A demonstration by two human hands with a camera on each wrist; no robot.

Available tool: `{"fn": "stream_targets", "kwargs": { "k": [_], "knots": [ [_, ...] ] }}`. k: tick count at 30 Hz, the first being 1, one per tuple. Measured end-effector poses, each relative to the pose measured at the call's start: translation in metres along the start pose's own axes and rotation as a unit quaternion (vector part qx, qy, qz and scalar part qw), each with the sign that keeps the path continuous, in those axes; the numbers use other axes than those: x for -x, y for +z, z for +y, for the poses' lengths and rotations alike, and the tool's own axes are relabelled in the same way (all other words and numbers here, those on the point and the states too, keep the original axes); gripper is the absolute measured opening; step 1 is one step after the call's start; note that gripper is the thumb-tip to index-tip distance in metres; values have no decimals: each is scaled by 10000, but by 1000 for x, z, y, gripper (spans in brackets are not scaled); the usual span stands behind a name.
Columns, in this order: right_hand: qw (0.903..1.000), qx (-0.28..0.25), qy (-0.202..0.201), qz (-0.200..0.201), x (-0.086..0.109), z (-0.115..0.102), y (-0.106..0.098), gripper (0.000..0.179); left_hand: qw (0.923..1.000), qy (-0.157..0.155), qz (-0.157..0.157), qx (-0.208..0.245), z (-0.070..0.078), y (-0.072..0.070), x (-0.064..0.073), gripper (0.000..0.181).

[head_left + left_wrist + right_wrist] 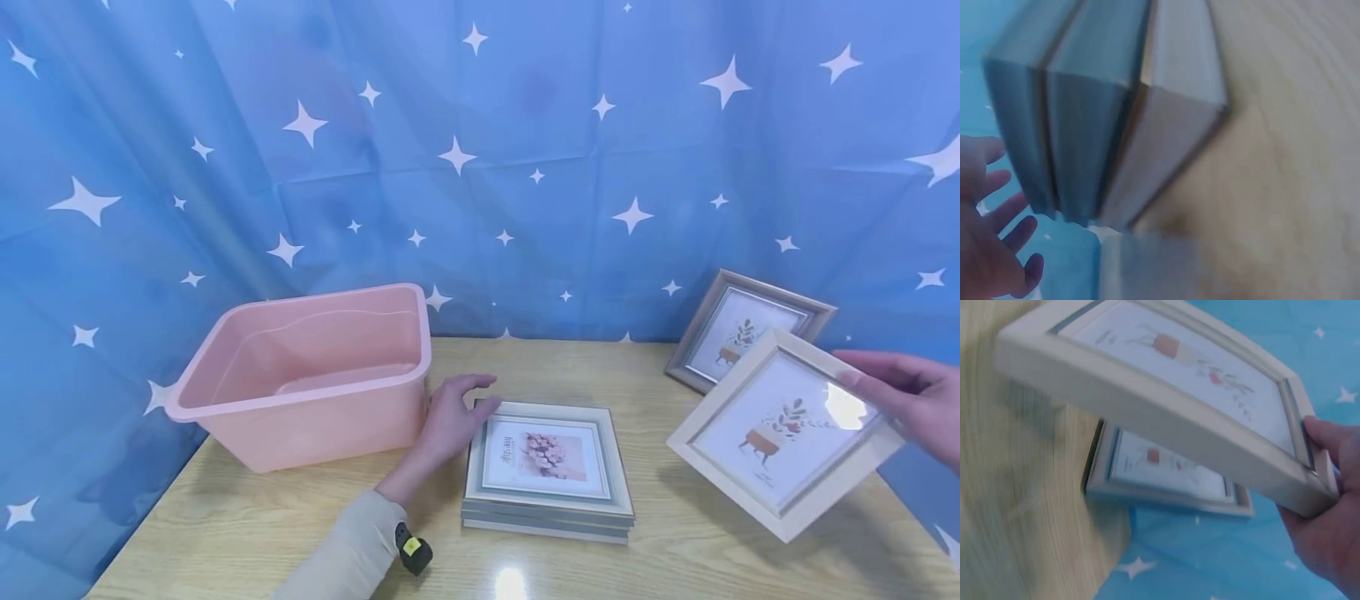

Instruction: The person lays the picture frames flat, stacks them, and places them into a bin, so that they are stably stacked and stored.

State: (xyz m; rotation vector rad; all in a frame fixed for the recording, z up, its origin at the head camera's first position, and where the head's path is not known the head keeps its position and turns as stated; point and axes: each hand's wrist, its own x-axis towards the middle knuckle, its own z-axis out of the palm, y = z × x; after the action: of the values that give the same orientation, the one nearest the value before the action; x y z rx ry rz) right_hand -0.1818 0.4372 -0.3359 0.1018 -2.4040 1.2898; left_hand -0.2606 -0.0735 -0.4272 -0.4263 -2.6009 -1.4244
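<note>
My right hand (918, 404) (1335, 519) pinches one side of a cream picture frame (780, 425) (1166, 419), thumb on its front face. The frame is tilted and held above the table at the right; its print shows a plant in an orange pot. A stack of several picture frames (547, 458) (1085, 125) lies flat at the middle, the top one showing pink flowers. Beside its left edge is my left hand (450, 417) (991, 244), fingers loosely extended and holding nothing. Whether its fingertips touch the stack, I cannot tell.
Behind the held frame, a grey-brown picture frame (708, 333) (1166, 478) leans at the back right, partly covered. A pink plastic bin (322, 425) stands left of the stack. The wooden table (247, 533) ends at a blue star-patterned curtain (525, 208).
</note>
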Motion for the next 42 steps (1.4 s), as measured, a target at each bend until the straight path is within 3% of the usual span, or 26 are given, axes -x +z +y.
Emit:
{"fn": "stream_targets", "kwargs": {
  "k": [4, 8, 14, 17, 21, 26, 29, 39, 42],
  "knots": [
    [9986, -40, 523, -95, 1, -15, 8, 33, 9995, 225, -87, 227, 13, -3, 1, 38],
    [9960, 67, 882, -91, 2, -32, 21, 37, 9972, 418, -233, 567, 27, -3, 1, 39],
    [9928, -916, 762, -106, -6, -53, 48, 30, 9905, 714, -790, 871, 45, 7, 3, 45],
    [9815, -1750, 748, -203, -6, -63, 61, 28, 9856, 828, -1008, 1079, 51, 9, 4, 47],
    [9521, -2932, 838, -250, -4, -76, 77, 25, 9780, 1051, -1190, 1353, 62, 8, 3, 49],
    [9318, -3526, 810, -295, -3, -86, 93, 25, 9650, 1441, -1409, 1679, 77, 3, -5, 52],
    [9343, -3439, 844, -410, -3, -92, 101, 24, 9579, 1589, -1523, 1846, 86, 0, -11, 55],
    [9611, -2616, 670, -572, 3, -100, 122, 25, 9320, 1635, -2185, 2384, 117, 4, -26, 63],
    [9673, -2407, 514, -622, 5, -103, 126, 26, 9288, 1628, -2254, 2450, 124, 6, -26, 66]
  ]
}}
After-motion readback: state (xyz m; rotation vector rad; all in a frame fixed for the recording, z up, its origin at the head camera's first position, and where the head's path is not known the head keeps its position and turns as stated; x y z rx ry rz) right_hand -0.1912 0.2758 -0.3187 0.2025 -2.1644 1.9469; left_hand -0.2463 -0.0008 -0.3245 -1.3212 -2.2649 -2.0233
